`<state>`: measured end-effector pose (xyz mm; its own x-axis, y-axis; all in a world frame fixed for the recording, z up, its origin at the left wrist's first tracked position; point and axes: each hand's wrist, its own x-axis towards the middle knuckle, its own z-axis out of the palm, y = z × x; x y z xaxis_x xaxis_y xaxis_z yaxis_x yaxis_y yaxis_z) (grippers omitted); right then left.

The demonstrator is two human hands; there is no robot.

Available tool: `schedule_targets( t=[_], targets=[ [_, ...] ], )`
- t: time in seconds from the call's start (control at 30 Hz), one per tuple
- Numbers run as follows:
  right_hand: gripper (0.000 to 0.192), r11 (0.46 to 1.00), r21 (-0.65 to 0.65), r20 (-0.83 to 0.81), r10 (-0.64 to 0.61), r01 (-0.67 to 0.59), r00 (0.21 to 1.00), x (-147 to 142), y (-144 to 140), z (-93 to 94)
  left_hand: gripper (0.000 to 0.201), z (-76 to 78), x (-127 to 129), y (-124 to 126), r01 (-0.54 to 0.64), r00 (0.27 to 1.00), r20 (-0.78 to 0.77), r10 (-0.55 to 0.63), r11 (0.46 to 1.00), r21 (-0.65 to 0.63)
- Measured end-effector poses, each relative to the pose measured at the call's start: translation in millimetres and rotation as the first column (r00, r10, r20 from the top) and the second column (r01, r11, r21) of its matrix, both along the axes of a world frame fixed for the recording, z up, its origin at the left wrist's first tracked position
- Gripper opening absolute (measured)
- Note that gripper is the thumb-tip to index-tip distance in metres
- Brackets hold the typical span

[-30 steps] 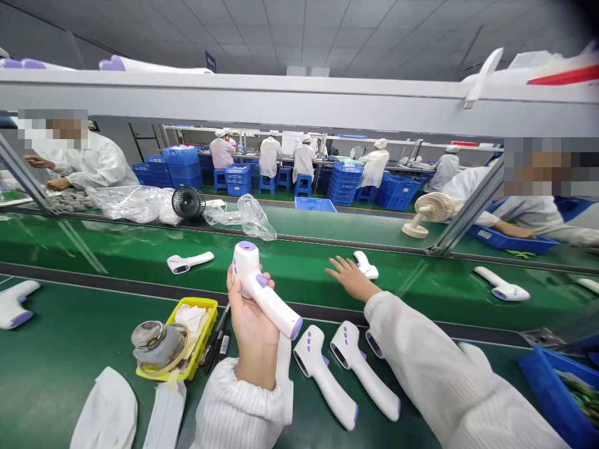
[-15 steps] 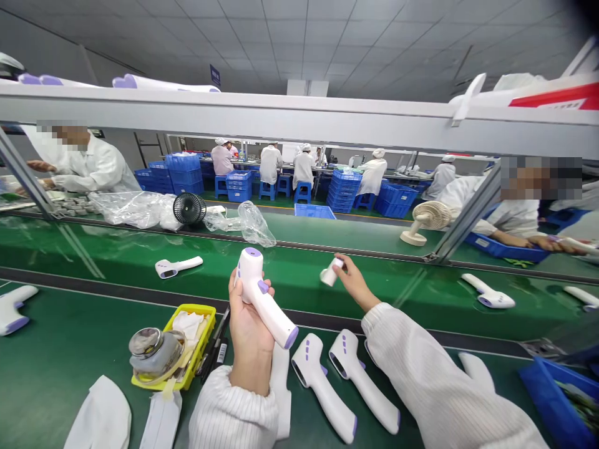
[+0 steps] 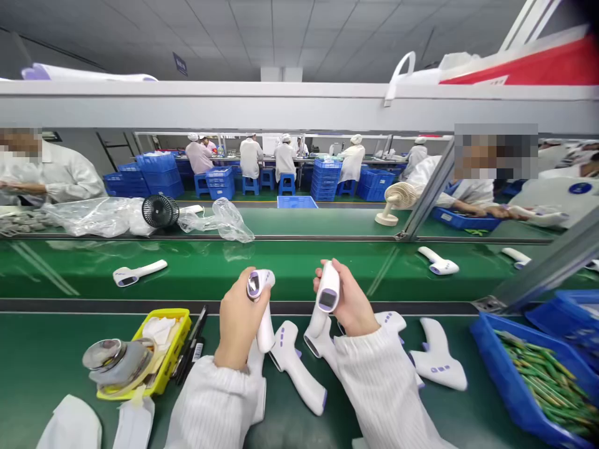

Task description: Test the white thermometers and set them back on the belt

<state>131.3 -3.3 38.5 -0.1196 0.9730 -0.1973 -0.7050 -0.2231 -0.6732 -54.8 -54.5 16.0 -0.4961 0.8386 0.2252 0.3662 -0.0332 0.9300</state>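
Note:
My left hand is closed around a white-and-purple forehead thermometer, its head up and its handle pointing down. To its right, my right hand grips a second forehead thermometer, whose dark display faces me. Both are held above the green bench, apart from each other. Under and beside my hands lie several more of the same kind, among them one thermometer between my forearms and another thermometer on the right. My right sleeve partly covers some of them.
A yellow tray holds a glass jar, with black pens alongside. On the right stands a blue bin of green strips. Thermometers lie on the green belt ahead. Beyond it are a fan and co-workers.
My right hand has drawn a thermometer back from the belt and turned its display towards me. My left hand has turned its thermometer over, handle down. The view has swung right.

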Motion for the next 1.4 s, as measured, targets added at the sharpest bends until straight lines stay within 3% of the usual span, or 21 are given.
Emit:
schedule_targets(
  t=[0.1,0.17,0.23,0.37,0.47,0.5,0.6,0.67,0.8,1.0,1.4],
  targets=[
    [0.029,0.996,0.068,0.080,-0.067,0.062,0.995,-3,-2,-3.7,0.041,-28.8,-12,21,0.042,0.989,0.145,-0.025,0.992,-0.120],
    [0.036,0.986,0.160,0.102,-0.072,0.055,0.992,-5,-4,-5.6,0.052,-43.6,-17,31,0.063,0.968,0.249,-0.029,0.990,-0.129],
    [0.038,0.972,0.235,0.108,-0.050,0.024,0.993,-6,-5,-7.0,0.061,-48.7,-17,34,0.089,0.944,0.324,-0.056,0.992,-0.087],
    [0.040,0.956,0.293,0.093,-0.054,0.025,0.994,-11,-8,-9.2,0.062,-29.5,9,15,0.281,0.883,0.378,-0.277,0.959,0.047],
    [0.044,0.958,0.285,0.073,0.026,-0.046,0.997,-18,-13,-9.9,0.067,-5.0,38,-11,0.535,0.762,0.318,-0.564,0.825,0.182],
    [0.044,0.955,0.283,0.069,0.069,-0.085,0.995,-20,-15,-9.8,0.066,1.9,46,-18,0.548,0.766,0.263,-0.586,0.810,0.208],
    [0.039,0.934,0.318,0.045,0.154,-0.161,0.987,-25,-21,-9.6,0.054,15.4,60,-33,0.467,0.869,0.074,-0.489,0.860,0.205],
    [0.032,0.916,0.365,0.021,0.170,-0.166,0.985,-27,-24,-9.6,0.051,19.5,61,-37,0.443,0.894,-0.016,-0.448,0.879,0.179],
    [0.023,0.894,0.419,-0.011,0.180,-0.159,0.984,-28,-26,-8.5,0.052,25.7,58,-42,0.470,0.882,-0.051,-0.468,0.868,0.157],
    [0.026,0.881,0.438,-0.086,0.238,-0.178,0.967,-29,-30,-5.2,0.050,34.4,60,-51,0.475,0.880,-0.070,-0.470,0.864,0.167],
    [0.023,0.888,0.430,-0.142,0.247,-0.165,0.959,-33,-29,-10.2,0.051,36.7,60,-58,0.479,0.877,-0.119,-0.466,0.867,0.138]
  ],
)
